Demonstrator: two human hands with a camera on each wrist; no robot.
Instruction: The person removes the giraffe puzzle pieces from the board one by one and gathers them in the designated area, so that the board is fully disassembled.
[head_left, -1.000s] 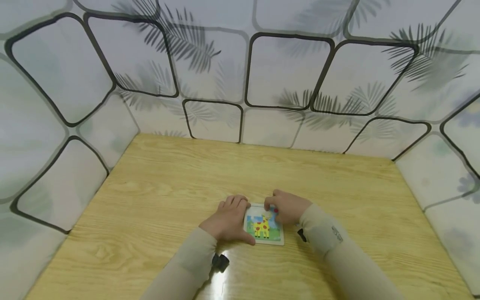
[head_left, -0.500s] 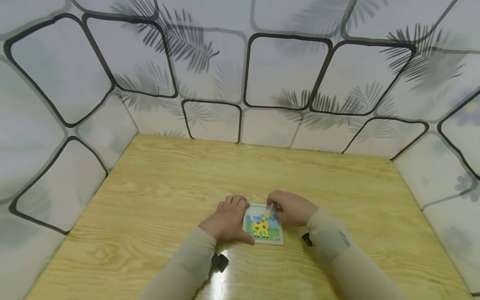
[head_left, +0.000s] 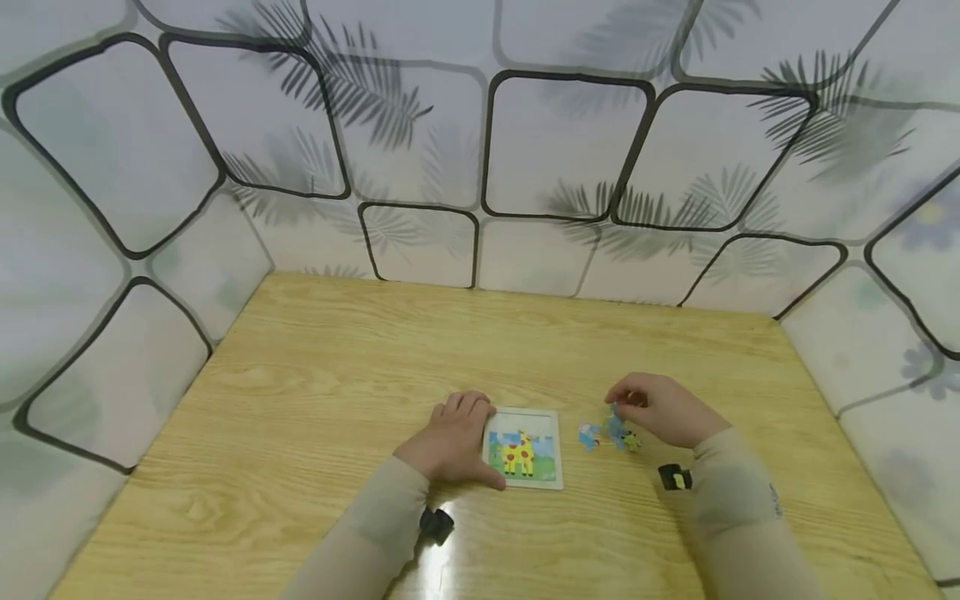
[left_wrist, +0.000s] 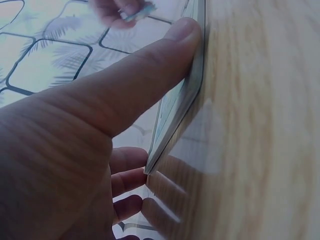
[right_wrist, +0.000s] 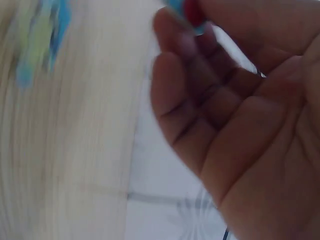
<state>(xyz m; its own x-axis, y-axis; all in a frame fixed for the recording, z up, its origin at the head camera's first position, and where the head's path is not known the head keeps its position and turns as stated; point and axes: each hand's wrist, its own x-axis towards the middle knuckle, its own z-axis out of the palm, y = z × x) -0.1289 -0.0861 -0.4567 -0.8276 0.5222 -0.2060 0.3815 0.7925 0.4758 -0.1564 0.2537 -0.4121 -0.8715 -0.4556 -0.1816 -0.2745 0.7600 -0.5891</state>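
Observation:
A square jigsaw puzzle tray (head_left: 522,485) with a giraffe picture lies on the table, its upper strip bare of picture. My left hand (head_left: 450,446) holds it by the left side, thumb on the near-left rim and fingers at the far-left corner. To the right, my right hand (head_left: 671,410) pinches a small blue puzzle piece between thumb and fingers. A red patch shows on that puzzle piece (right_wrist: 194,12) in the right wrist view. Several loose puzzle pieces (head_left: 588,435) lie below and left of the right hand, blurred in the right wrist view.
The wood-grain tabletop (head_left: 360,350) reaches back to patterned wall panels (head_left: 562,150), which also stand on both sides. Small black devices are strapped at both wrists.
My right hand has moved right, away from the tray, with a blue puzzle piece. The tray's upper right part and the loose pieces are now uncovered. The left hand stays in place.

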